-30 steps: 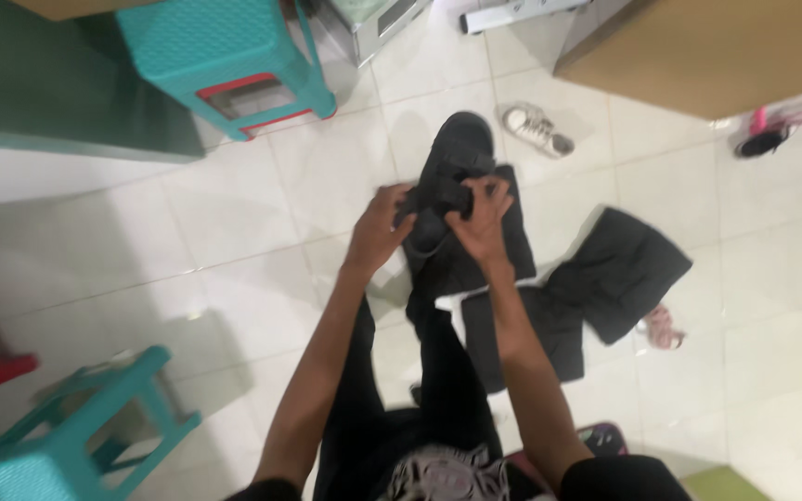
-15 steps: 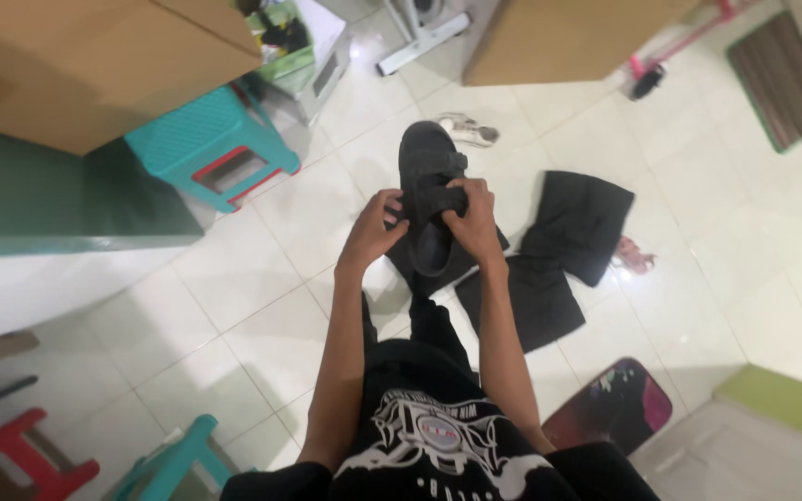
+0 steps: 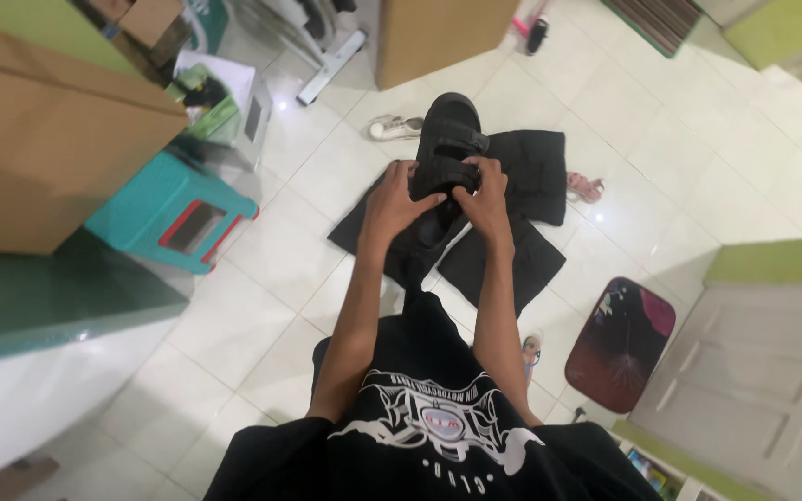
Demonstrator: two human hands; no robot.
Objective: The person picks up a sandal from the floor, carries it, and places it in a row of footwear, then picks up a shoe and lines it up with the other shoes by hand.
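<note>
- Left hand (image 3: 394, 206) is clenching on the near-left edge of the black strapped sandal (image 3: 447, 148); the fingers are curling over its side and the grip is closed on it.
- Right hand (image 3: 486, 199) is gripping the near-right edge of the same sandal, with the thumb lying toward the rear strap; this grip is closed on it too.
- The sandal is being held up in the air between both hands, above the floor, not resting on anything.
- Its long axis is running straight away from the body: the heel end is sitting between the two grips, and the toe end is pointing outward, beyond the fingertips.
- Both hands are working at the heel-side strap zone; neither is nearer in any clear way, since they are flanking the sandal almost evenly. The forward strap is lying just past both grips, toward the toe.
- Directly beneath the sandal, black clothing (image 3: 512, 186) is lying spread flat on the white tiled floor (image 3: 271, 260).
- Further out, a pale shoe (image 3: 394, 127) is lying beyond the clothing to the left, and a small pink sandal (image 3: 585, 187) is sitting at the clothing's right edge.
- A teal stool (image 3: 171, 209) is standing well apart to the left, and a dark red mat (image 3: 619, 343) is lying to the right, nearer the body.
</note>
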